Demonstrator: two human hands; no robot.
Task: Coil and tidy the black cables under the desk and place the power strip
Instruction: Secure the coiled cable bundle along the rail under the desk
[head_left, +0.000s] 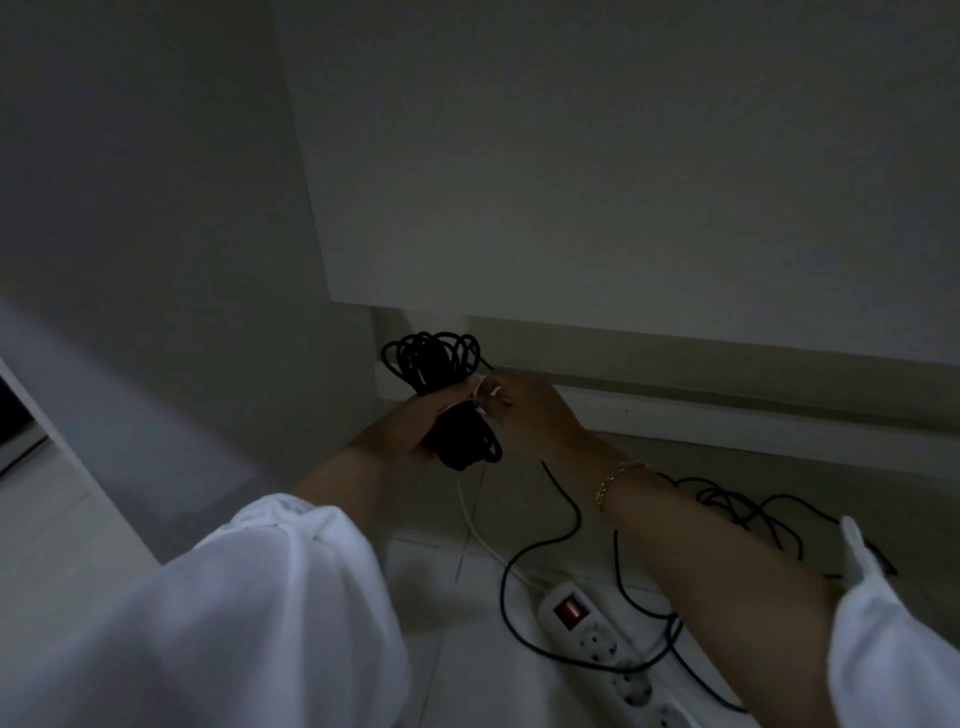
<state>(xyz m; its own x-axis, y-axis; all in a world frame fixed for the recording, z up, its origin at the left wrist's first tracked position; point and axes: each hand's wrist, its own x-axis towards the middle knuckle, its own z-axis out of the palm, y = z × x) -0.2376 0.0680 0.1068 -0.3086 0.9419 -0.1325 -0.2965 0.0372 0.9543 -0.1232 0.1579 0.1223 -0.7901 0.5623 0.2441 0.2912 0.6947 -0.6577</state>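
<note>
Left hand (431, 418) grips the coil (431, 358) by the far wall, right hand (524, 410) pinching its middle; one bundle looks nearly done; loose black cable (748, 506) sprawls right; power strip (597, 634) lies near, not yet placed.

No legible text or labels anywhere.

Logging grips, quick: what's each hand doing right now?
Left hand: grips the coiled black cable bundle.
Right hand: pinches the same bundle; detail too dark.
</note>
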